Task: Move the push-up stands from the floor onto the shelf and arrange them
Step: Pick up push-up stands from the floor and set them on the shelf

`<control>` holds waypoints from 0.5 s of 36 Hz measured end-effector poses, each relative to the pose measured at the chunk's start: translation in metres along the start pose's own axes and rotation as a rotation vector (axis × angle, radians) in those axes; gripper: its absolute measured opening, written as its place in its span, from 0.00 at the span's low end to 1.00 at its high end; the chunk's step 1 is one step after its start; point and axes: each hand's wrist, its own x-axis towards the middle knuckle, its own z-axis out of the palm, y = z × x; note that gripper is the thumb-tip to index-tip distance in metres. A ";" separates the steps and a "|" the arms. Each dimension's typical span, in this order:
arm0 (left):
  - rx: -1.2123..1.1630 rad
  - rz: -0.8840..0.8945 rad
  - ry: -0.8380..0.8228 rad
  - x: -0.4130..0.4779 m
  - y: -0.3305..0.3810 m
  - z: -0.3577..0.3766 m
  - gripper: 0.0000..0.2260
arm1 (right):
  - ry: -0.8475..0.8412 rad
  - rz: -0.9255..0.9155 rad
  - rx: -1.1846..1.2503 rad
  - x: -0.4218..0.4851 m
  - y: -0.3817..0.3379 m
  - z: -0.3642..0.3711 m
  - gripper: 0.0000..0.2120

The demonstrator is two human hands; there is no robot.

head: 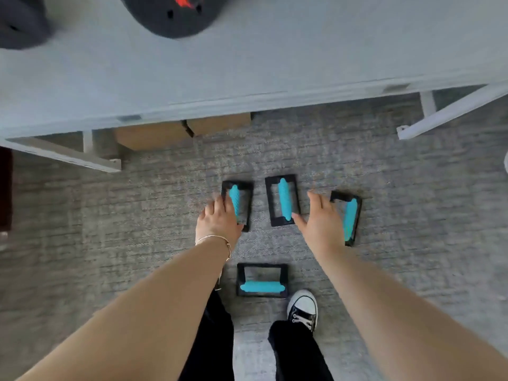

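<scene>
Several push-up stands with black frames and turquoise grips lie on the grey carpet. My left hand (218, 220) reaches over the left stand (239, 202), fingers apart at its grip. My right hand (320, 218) hovers open between the middle stand (283, 200) and the right stand (350, 215), covering part of the right one. Another stand (261, 281) lies nearer to me, by my shoe. The white shelf (247, 70) runs across the top of the view.
Two black weight plates (176, 15) sit on the shelf at the upper left. Cardboard boxes (176, 132) stand under the shelf. White shelf legs (450, 111) reach the floor at both sides. My black-trousered legs and a sneaker (302, 306) are below.
</scene>
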 end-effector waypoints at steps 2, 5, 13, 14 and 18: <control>-0.068 -0.062 -0.036 0.035 0.001 0.038 0.36 | -0.045 0.036 0.028 0.018 0.011 0.043 0.31; -0.167 -0.148 -0.084 0.080 -0.001 0.089 0.38 | -0.095 0.087 0.068 0.041 0.027 0.101 0.32; -0.383 -0.321 -0.108 0.150 -0.004 0.177 0.37 | -0.126 0.207 0.145 0.077 0.046 0.199 0.33; -0.396 -0.341 -0.098 0.154 -0.004 0.183 0.36 | -0.121 0.217 0.143 0.081 0.047 0.206 0.32; -0.454 -0.355 -0.048 0.166 -0.011 0.197 0.24 | -0.107 0.269 0.235 0.092 0.048 0.228 0.21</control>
